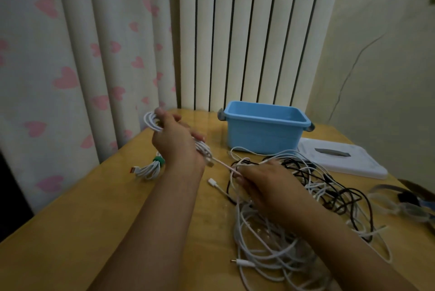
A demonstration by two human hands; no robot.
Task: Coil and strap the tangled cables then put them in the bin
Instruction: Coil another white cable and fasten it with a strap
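The left hand (175, 140) grips a coil of white cable (153, 122) above the wooden table (82, 220). The right hand (266, 182) pinches its pink end beside a tangle of cables (306, 208). A strapped bundle (150, 168) lies left; a blue bin (263, 126) stands behind.

Table (70, 231): wood, yellowish, glossy, catches reflections near the bin. Bin (263, 136): smooth light-blue plastic, slight sheen. Lid (341, 158): white plastic, matt. Cables (282, 243): smooth rubbery sheaths, white and black. Curtain (70, 55): soft matt cloth, pink hearts.
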